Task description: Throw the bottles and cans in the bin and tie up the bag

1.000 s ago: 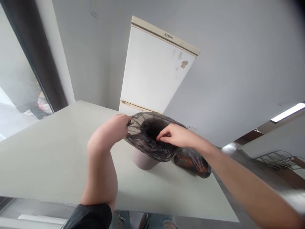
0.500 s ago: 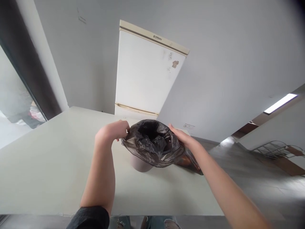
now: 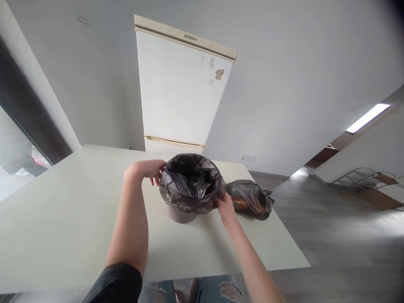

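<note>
A black plastic bag [image 3: 189, 198] lines a pinkish-grey bin [image 3: 181, 216], its top folded outward over the rim. The bin stands on the pale table [image 3: 78, 219], and only its lower part shows below the bag. At the rim's left side, my left hand [image 3: 151, 170] is closed on the bag's edge, the fingertips partly hidden. My right hand [image 3: 224, 205] pinches the folded bag at the lower right of the rim. Loose black film bunches inside the bin's mouth.
A filled, tied dark bag [image 3: 251, 200] with orange-brown contents lies on the table to the right. Behind the table stands a white fridge [image 3: 178, 88] against a grey wall. A metal rack [image 3: 362, 179] is on the floor far right.
My right hand has slid from the rim's upper right down to its lower right. The bag now sits more snugly around the rim, and the filled bag is less covered.
</note>
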Demonstrator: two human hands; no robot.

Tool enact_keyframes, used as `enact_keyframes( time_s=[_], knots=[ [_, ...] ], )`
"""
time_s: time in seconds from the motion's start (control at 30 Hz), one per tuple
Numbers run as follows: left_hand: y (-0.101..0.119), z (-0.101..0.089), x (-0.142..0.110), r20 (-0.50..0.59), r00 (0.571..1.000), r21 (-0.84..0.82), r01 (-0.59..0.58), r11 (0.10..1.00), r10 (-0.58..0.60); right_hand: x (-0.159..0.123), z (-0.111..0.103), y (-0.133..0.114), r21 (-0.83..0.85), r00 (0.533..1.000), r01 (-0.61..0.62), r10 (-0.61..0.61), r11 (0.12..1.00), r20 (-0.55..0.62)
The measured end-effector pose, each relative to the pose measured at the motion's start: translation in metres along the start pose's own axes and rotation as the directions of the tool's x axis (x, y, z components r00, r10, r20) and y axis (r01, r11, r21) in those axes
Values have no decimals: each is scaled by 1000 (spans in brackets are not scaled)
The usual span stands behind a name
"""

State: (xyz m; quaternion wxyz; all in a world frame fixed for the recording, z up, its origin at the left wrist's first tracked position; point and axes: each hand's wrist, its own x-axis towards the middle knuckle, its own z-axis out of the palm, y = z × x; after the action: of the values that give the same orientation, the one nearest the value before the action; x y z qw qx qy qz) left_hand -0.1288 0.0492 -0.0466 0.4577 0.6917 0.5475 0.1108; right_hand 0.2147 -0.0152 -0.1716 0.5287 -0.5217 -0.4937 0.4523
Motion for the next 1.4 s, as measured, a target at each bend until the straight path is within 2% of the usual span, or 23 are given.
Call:
enact_keyframes(
  time_s=[0.1, 0.17, 0.2, 0.23, 0.27, 0.3, 0.33, 0.37, 0.4, 0.43, 0.47, 0.53, 0.63, 0.77, 0.9, 1.03, 1.13, 1.23, 1.33, 1.4],
  knots=[
    [-16, -10, 6, -22, 998, -167, -69, 984, 66, 0, 1, 8, 45, 999, -8, 6, 999, 43],
    [-32, -16, 13, -28, 984, -288, -177, 941, 176, -8, -4, 1, 3, 994, 96, -95, 995, -58],
    [-43, -18, 18, -26, 970, -340, -235, 910, 241, -14, -6, -6, -73, 967, 197, -206, 978, -149],
    [-54, -19, 25, -27, 952, -391, -291, 873, 305, -22, -7, -15, -187, 905, 322, -360, 928, -228],
    [-67, -17, 33, -41, 929, -445, -347, 826, 368, -31, -7, -24, -320, 806, 449, -533, 834, -259],
    [-80, -13, 42, -75, 903, -504, -401, 765, 424, -41, -4, -34, -441, 688, 565, -693, 697, -215],
    [-94, -7, 53, -140, 871, -574, -459, 679, 471, -51, 2, -44, -524, 575, 664, -812, 533, -99],
    [-106, 0, 63, -231, 834, -646, -516, 563, 500, -59, 9, -53, -563, 483, 739, -873, 370, 60],
    [-117, 8, 74, -339, 798, -710, -565, 421, 498, -67, 19, -61, -570, 422, 786, -882, 240, 210],
    [-127, 16, 84, -447, 770, -752, -599, 276, 455, -72, 29, -68, -571, 394, 806, -861, 155, 322],
    [-134, 24, 92, -530, 756, -767, -620, 162, 383, -75, 39, -73, -577, 392, 809, -832, 110, 392],
    [-145, 33, 106, -631, 737, -758, -653, 13, 242, -71, 57, -79, -615, 432, 783, -792, 92, 432],
    [-153, 36, 118, -677, 715, -734, -673, -90, 177, -41, 70, -86, -659, 485, 749, -733, 67, 477],
    [-160, 30, 130, -624, 740, -781, -607, -150, 252, 28, 62, -89, -696, 534, 718, -622, -23, 572],
    [-165, 26, 138, -635, 708, -771, -604, -202, 308, 99, 32, -85, -762, 609, 647, -580, -32, 541],
    [-167, 26, 143, -604, 711, -794, -576, -194, 360, 145, -16, -84, -840, 695, 542, -544, -33, 470],
    [-165, 27, 143, -568, 724, -813, -568, -130, 392, 159, -58, -84, -880, 740, 474, -532, -24, 413],
    [-161, 29, 140, -539, 750, -830, -550, -90, 383, 164, -95, -82, -904, 753, 427, -547, -16, 365],
    [-157, 29, 138, -523, 778, -844, -530, -83, 350, 167, -122, -76, -915, 756, 404, -558, -11, 341],
    [-157, 29, 139, -513, 784, -847, -528, -59, 350, 170, -133, -74, -925, 761, 379, -570, 3, 310]
  ],
)
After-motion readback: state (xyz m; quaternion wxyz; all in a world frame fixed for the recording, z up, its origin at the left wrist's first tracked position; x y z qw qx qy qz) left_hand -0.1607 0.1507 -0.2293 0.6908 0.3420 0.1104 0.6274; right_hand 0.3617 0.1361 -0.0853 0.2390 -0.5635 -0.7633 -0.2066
